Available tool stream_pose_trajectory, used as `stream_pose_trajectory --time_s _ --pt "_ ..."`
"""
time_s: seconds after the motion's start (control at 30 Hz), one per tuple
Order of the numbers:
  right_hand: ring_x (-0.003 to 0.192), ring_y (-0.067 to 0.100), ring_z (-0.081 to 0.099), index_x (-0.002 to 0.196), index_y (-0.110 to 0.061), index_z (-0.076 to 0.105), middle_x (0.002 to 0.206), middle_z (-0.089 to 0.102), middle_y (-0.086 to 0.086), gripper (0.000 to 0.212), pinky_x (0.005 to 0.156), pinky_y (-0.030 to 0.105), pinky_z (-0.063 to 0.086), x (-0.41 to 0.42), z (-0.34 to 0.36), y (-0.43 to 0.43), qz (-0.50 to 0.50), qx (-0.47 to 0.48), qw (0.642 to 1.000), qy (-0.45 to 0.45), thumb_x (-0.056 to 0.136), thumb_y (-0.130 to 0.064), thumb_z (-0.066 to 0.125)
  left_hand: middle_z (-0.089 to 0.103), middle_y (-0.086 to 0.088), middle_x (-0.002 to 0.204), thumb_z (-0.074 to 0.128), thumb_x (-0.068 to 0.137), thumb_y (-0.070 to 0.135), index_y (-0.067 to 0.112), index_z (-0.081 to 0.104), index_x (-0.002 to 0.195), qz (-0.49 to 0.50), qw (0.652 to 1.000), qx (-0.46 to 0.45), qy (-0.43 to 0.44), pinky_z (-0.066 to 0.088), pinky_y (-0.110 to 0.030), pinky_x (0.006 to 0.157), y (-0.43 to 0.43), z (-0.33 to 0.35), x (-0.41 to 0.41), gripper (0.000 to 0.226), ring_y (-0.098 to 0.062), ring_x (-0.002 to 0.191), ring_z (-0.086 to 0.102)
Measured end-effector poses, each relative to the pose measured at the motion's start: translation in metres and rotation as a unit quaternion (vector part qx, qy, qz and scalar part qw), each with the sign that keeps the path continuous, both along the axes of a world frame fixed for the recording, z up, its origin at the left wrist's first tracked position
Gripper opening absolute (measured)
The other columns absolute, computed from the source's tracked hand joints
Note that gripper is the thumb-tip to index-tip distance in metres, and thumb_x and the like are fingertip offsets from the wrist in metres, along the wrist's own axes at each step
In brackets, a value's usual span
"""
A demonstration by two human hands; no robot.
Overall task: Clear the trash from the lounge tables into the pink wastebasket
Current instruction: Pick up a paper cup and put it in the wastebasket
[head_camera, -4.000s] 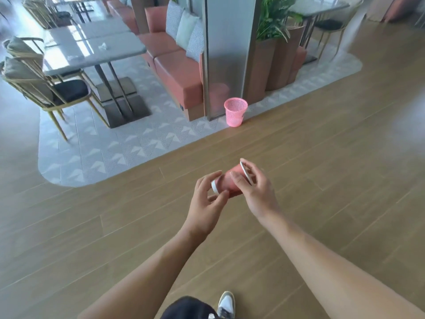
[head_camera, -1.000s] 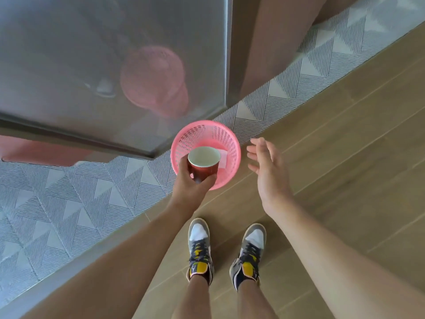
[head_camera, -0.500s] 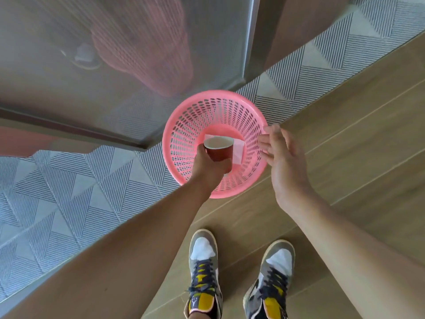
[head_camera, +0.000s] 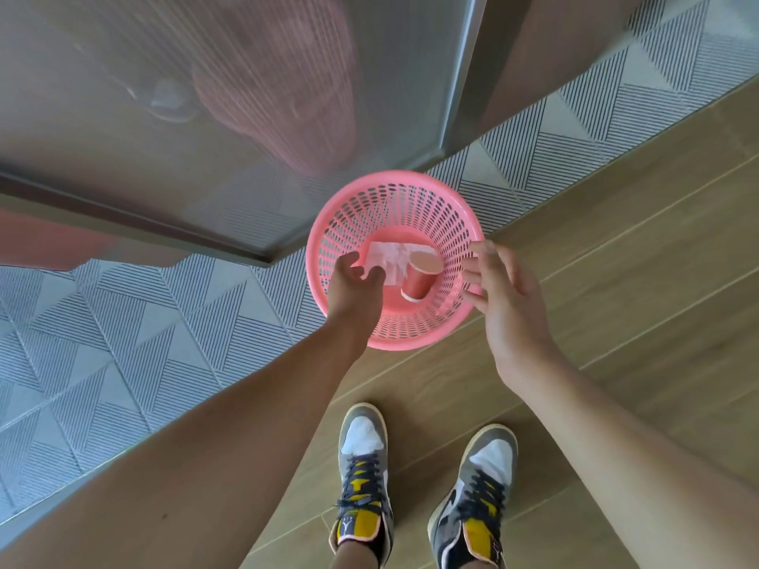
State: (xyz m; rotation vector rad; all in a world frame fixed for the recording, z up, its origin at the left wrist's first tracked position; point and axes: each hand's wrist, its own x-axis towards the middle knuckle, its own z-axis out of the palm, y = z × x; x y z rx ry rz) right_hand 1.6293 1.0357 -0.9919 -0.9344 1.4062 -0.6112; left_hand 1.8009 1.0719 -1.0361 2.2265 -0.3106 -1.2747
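Observation:
The pink wastebasket (head_camera: 410, 334) stands on the floor straight below me, at the seam between patterned tile and wood. Inside it a red paper cup (head_camera: 419, 277) lies tilted beside a white crumpled napkin (head_camera: 388, 256). My left hand (head_camera: 355, 291) hovers over the basket's left rim, fingers curled apart and empty. My right hand (head_camera: 503, 297) is spread open at the basket's right rim, fingertips near or touching the edge.
A frosted metal-framed panel (head_camera: 230, 117) rises just behind the basket and reflects it. Grey patterned tile (head_camera: 135, 334) lies to the left, wood flooring (head_camera: 640, 248) to the right. My two sneakers (head_camera: 423, 486) stand close in front of the basket.
My left hand has let go of the red cup, which now lies inside the basket. The view has moved closer over the basket; the right hand stays at its rim.

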Motion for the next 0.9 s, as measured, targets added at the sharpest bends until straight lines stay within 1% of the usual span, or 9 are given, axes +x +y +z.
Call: stream_pose_trajectory --time_s 0.13,0.2,0.33,0.47,0.53,0.63,0.73,0.83,0.9 --pt "0.112 0.016 0.069 0.112 -0.037 0.065 0.119 0.071 0.002 0.023 0.104 0.046 0.056 0.003 0.031 0.001 -0.002 -0.004 1.000 -0.013 0.101 -0.054 0.053 0.063 -0.017 0.136 0.058 0.102 0.019 0.019 0.049 0.150 -0.007 0.999 -0.041 -0.013 0.049 -0.052 0.108 0.013 0.043 0.003 0.049 -0.041 0.127 0.060" --pt "0.110 0.016 0.069 0.117 -0.031 0.065 0.120 0.070 0.005 0.035 0.102 0.044 0.057 0.003 0.050 0.002 -0.009 -0.005 1.000 -0.016 0.098 -0.057 0.053 0.064 -0.012 0.133 0.059 0.103 0.017 0.019 0.051 0.148 -0.013 0.997 -0.067 -0.019 0.049 -0.051 0.112 0.016 0.068 0.003 0.046 -0.033 0.125 0.062" --pt "0.103 0.003 0.071 0.123 -0.027 0.066 0.122 0.071 0.000 0.053 0.097 0.033 0.058 0.000 0.091 0.004 -0.008 -0.010 1.000 -0.013 0.090 -0.065 0.052 0.062 0.004 0.133 0.061 0.103 0.017 0.020 0.054 0.146 -0.040 0.993 -0.107 -0.033 0.045 -0.026 0.105 0.023 0.113 0.002 0.043 -0.014 0.128 0.058" --pt "0.109 0.005 0.070 0.119 -0.035 0.065 0.121 0.072 -0.004 0.046 0.094 0.028 0.056 -0.008 0.145 0.007 -0.009 -0.022 1.000 -0.015 0.090 -0.067 0.049 0.064 0.003 0.134 0.061 0.103 0.014 0.018 0.058 0.142 -0.063 0.986 -0.148 -0.043 0.041 -0.002 0.086 0.025 0.172 -0.004 0.039 -0.011 0.126 0.058" --pt "0.111 0.004 0.069 0.116 -0.039 0.065 0.120 0.071 -0.007 0.042 0.095 0.027 0.056 -0.009 0.167 0.008 -0.017 -0.028 0.999 -0.018 0.090 -0.067 0.049 0.065 0.003 0.135 0.061 0.103 0.011 0.017 0.060 0.140 -0.074 0.982 -0.168 -0.048 0.041 0.004 0.083 0.026 0.196 -0.009 0.037 -0.011 0.125 0.059" --pt "0.108 0.002 0.069 0.114 -0.043 0.065 0.116 0.071 -0.010 0.040 0.097 0.028 0.057 -0.014 0.218 0.007 -0.034 -0.049 0.998 -0.023 0.092 -0.073 0.051 0.065 0.001 0.136 0.062 0.102 0.016 0.017 0.061 0.139 -0.099 0.971 -0.216 -0.041 0.043 0.001 0.089 0.021 0.255 -0.017 0.037 -0.009 0.125 0.060" --pt "0.109 0.002 0.069 0.117 -0.040 0.066 0.118 0.071 -0.009 0.039 0.096 0.030 0.058 -0.019 0.278 0.001 -0.061 -0.074 0.995 -0.042 0.092 -0.068 0.051 0.066 0.005 0.132 0.059 0.095 0.028 0.027 0.063 0.131 -0.111 0.960 -0.257 -0.025 0.048 -0.010 0.097 0.010 0.322 -0.027 0.036 -0.001 0.121 0.062" --pt "0.118 0.005 0.068 0.123 -0.034 0.067 0.129 0.070 -0.003 0.055 0.098 0.032 0.059 -0.026 0.339 -0.001 -0.085 -0.088 0.990 -0.073 0.086 -0.072 0.053 0.067 0.005 0.135 0.060 0.102 0.017 0.031 0.061 0.131 -0.128 0.945 -0.301 -0.025 0.050 -0.021 0.107 -0.001 0.388 -0.037 0.032 -0.004 0.126 0.062" --pt "0.121 0.006 0.067 0.123 -0.035 0.067 0.129 0.069 -0.002 0.056 0.100 0.034 0.059 -0.034 0.380 0.002 -0.092 -0.103 0.987 -0.084 0.084 -0.073 0.054 0.066 0.004 0.138 0.058 0.099 0.022 0.029 0.060 0.134 -0.146 0.933 -0.327 -0.031 0.047 -0.017 0.107 -0.002 0.431 -0.044 0.035 -0.004 0.129 0.060"
